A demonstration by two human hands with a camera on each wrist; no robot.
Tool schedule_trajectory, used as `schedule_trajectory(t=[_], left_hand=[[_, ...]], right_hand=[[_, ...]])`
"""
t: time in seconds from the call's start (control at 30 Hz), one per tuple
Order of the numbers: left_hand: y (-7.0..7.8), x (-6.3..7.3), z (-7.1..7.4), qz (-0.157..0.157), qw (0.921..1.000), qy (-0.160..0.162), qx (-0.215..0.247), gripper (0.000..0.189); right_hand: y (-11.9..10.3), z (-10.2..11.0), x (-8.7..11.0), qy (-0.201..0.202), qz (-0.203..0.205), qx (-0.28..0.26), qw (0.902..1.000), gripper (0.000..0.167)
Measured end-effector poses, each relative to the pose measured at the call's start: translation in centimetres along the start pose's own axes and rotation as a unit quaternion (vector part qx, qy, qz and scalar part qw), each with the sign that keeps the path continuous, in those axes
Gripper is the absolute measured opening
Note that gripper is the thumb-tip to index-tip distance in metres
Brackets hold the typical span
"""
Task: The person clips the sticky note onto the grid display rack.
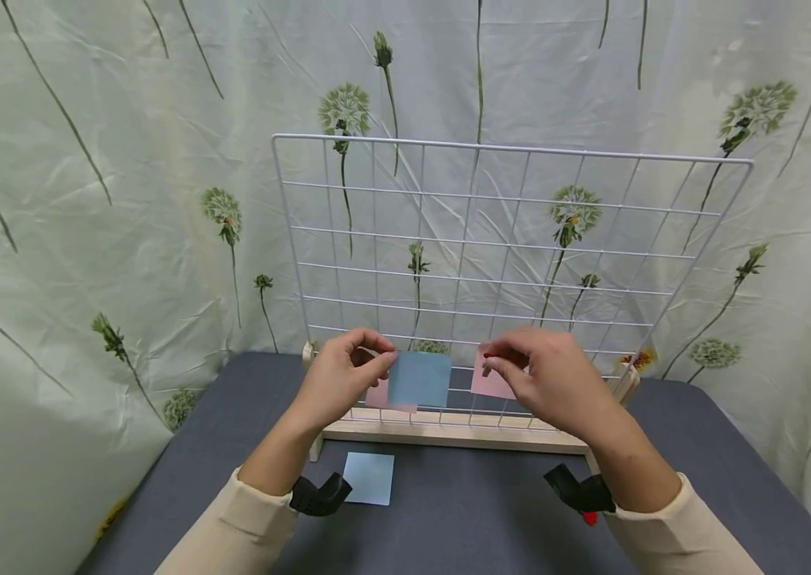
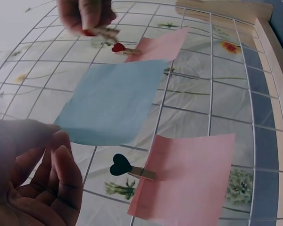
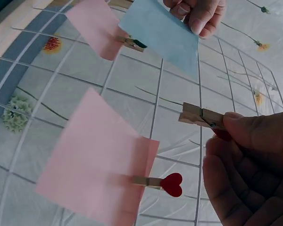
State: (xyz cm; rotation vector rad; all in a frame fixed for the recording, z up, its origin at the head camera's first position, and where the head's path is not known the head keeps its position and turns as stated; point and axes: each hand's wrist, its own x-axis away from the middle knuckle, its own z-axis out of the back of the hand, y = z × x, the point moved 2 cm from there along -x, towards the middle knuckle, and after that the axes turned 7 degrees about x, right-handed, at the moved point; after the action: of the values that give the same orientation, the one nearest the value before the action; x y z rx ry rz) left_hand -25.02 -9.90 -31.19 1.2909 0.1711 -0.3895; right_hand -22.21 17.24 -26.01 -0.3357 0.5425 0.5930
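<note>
My left hand (image 1: 348, 371) pinches a blue paper square (image 1: 420, 378) by its corner, in front of the white wire grid (image 1: 520, 196). Between thumb and fingers of my right hand (image 1: 556, 379) is a small wooden clothespin (image 3: 203, 116) with a red heart, its jaws pointing toward the blue square. Two pink paper squares hang on the grid. One pink square (image 3: 99, 165) is clipped by a red-heart clothespin (image 3: 153, 182); the other pink square (image 2: 188, 179), partly behind the blue one in the head view, has a dark-heart clothespin (image 2: 132, 168).
Wooden feet and a wooden base bar (image 1: 449, 432) carry the grid on the dark grey table (image 1: 463, 503). Another light blue square (image 1: 369, 479) lies on the table near my left wrist. Something small and red (image 1: 590, 518) shows by my right wrist. A dandelion-print curtain (image 1: 161, 120) hangs behind.
</note>
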Motion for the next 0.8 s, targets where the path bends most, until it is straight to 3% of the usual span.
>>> schedule_trajectory(t=[0.47,0.8], left_hand=[[2.3,-2.6,-0.8,-0.011,0.9982,0.059,-0.008,0.011],[3.1,-3.3,-1.4,-0.019,0.9958,0.087,-0.021,0.012]], right_hand=[[-0.9,0.6,-5.1,0.015,-0.006,0.008,0.9998,0.008],[-2.7,-0.4,-7.0,0.055,0.033,0.046,0.9969,0.008]])
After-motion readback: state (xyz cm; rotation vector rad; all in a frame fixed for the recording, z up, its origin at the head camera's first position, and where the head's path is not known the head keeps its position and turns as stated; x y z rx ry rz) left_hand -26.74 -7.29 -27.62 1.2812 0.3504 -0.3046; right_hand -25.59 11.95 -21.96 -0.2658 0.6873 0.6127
